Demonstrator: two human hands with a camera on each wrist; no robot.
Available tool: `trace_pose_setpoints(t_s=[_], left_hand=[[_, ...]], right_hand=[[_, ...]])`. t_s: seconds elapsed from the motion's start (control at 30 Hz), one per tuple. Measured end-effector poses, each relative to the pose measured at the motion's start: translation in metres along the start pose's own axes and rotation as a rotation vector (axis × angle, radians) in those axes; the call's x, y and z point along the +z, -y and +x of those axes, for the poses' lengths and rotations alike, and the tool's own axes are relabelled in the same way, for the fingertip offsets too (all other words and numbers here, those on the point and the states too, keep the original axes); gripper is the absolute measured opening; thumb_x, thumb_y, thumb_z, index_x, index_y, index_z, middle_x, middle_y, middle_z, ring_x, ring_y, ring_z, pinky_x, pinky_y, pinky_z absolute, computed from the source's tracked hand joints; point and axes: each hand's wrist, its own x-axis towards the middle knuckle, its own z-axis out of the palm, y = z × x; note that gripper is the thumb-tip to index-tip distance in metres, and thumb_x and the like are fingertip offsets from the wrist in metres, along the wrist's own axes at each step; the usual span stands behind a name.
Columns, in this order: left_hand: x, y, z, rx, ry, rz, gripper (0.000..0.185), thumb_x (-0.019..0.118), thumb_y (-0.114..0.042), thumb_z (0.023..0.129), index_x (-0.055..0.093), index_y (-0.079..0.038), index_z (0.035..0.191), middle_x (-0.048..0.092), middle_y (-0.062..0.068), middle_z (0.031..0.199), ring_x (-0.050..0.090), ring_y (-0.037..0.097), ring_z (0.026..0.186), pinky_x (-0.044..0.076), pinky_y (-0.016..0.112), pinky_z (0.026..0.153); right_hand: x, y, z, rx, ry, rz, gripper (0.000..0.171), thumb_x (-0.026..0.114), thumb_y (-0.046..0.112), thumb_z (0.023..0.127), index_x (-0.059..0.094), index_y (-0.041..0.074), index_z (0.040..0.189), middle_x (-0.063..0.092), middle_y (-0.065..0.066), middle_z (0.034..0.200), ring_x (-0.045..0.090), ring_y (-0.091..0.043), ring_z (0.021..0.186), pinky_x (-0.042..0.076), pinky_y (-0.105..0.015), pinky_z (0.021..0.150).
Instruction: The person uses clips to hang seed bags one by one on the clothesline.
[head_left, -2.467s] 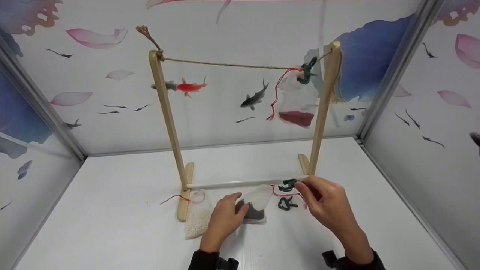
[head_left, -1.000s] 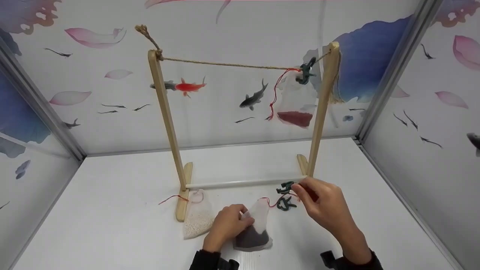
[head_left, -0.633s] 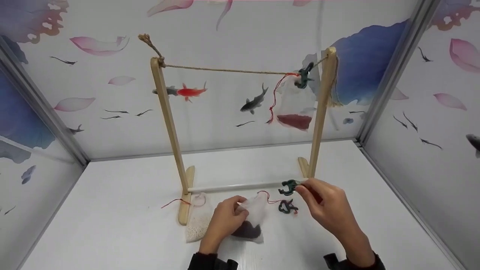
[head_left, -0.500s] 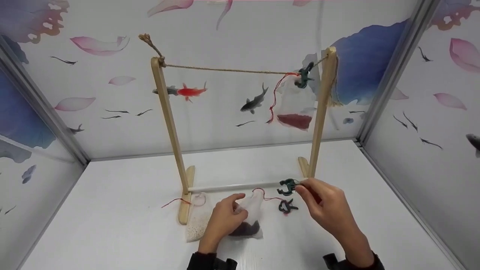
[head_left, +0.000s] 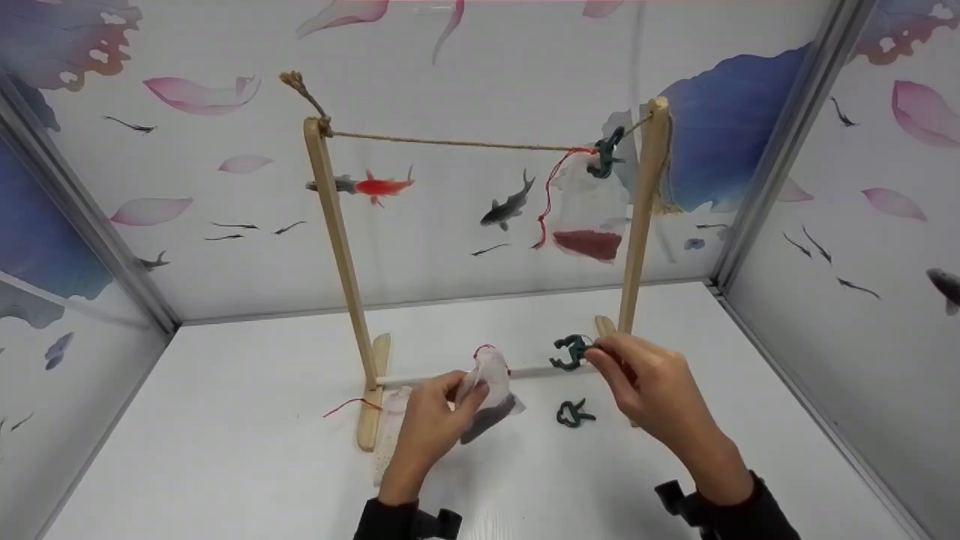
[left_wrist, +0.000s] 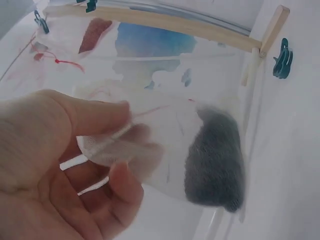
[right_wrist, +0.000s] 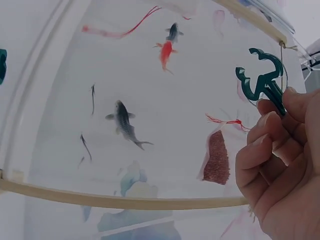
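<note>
Two things in hand: mesh pouch with dark grains, pinched at neck by my left hand, lifted off worktop in front of wooden rack; green clip pinched by right hand fingers, right of pouch. Best keep neck bunched flat, squeeze clip wide before biting. Spare clip lies on worktop near rack. Red-grain pouch hangs from rack's rope.

Two bare hands, black sleeves at both wrists, black wrist-mounted straps.
</note>
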Motion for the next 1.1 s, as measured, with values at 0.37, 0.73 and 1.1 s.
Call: trace_pose_setpoints(t_s=[0.37, 0.73, 1.1], left_hand=[[-0.024, -0.05, 0.054, 0.158, -0.184, -0.213, 0.017, 0.073, -0.021, 0.096, 0.074, -0.004, 0.102, 0.07, 0.004, 0.081, 0.068, 0.025, 0.075, 0.056, 0.03, 0.052], [-0.047, -0.067, 0.109, 0.27, -0.338, -0.05, 0.017, 0.074, -0.017, 0.094, 0.073, -0.001, 0.1, 0.069, 0.008, 0.096, 0.068, 0.019, 0.073, 0.055, 0.027, 0.056], [-0.053, -0.089, 0.135, 0.28, -0.418, -0.045, 0.03, 0.07, -0.018, 0.098, 0.069, 0.002, 0.121, 0.067, 0.009, 0.114, 0.067, 0.016, 0.075, 0.055, 0.026, 0.062]], right_hand=[[-0.033, 0.002, 0.096, -0.236, -0.073, -0.18, 0.007, 0.068, 0.012, 0.098, 0.067, 0.006, 0.094, 0.058, -0.002, 0.074, 0.049, -0.009, 0.054, 0.043, -0.026, 0.046], [-0.046, 0.004, 0.164, -0.358, -0.116, -0.274, 0.02, 0.063, 0.018, 0.102, 0.063, 0.003, 0.089, 0.055, -0.006, 0.068, 0.048, -0.017, 0.047, 0.038, -0.03, 0.041], [-0.059, 0.001, 0.199, -0.408, -0.161, -0.407, 0.031, 0.057, 0.027, 0.106, 0.062, 0.003, 0.089, 0.053, -0.007, 0.067, 0.042, -0.02, 0.042, 0.03, -0.03, 0.04]])
